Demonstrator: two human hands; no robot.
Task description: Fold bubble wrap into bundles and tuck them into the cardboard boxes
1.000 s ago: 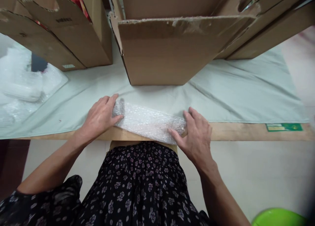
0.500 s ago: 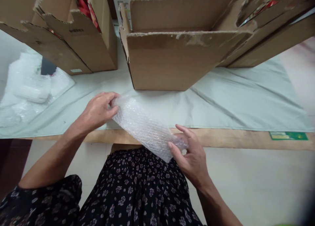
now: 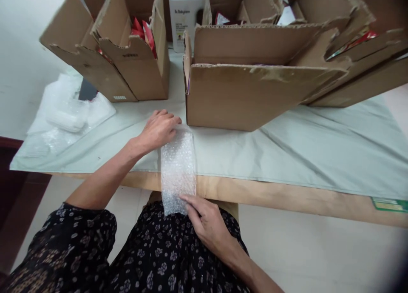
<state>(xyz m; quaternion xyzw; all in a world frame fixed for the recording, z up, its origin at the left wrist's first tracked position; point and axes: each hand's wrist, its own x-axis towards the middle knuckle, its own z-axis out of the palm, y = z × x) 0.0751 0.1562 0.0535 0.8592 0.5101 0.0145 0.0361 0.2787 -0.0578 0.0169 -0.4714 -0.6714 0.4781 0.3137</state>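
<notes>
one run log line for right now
left hand: holds bubble wrap, far end | right hand: touches near end | wrap: overhangs table edge

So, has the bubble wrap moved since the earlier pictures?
Yes, the bubble wrap has turned: first roughly along the wooden edge, now across it, one end overhanging.

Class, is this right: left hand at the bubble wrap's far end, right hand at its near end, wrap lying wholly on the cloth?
Not wholly on the cloth: the head view shows the bubble wrap crossing the wooden edge and jutting past it. The left hand is at its far end, the right hand at its near end.
</notes>
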